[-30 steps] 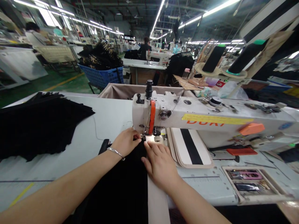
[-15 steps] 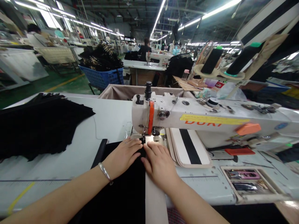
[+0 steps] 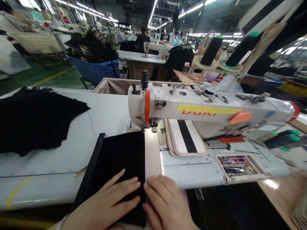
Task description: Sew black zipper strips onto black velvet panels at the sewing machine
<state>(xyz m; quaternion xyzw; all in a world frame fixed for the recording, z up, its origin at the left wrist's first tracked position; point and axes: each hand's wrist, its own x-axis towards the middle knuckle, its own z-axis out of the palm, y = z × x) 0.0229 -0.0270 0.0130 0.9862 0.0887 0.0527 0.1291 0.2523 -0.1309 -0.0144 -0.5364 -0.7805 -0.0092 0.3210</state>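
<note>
Left hand flat and open, fingers spread on black fabric panel, gripping nothing; right hand flat beside it, fingers loosely extended over panel's right edge, nothing clasped. Panel lying on white table, far end under needle of sewing machine. Heap of black cloth well apart at left; striped piece beneath machine arm

Only readable text: orange letters on the sewing machine arm, just below a yellow sticker, top half covered; looks like "DUKI", 1st letter unsure. Sticker itself too blurred to read. Ruler marks on the surface in front of the machine, no legible nos.
</note>
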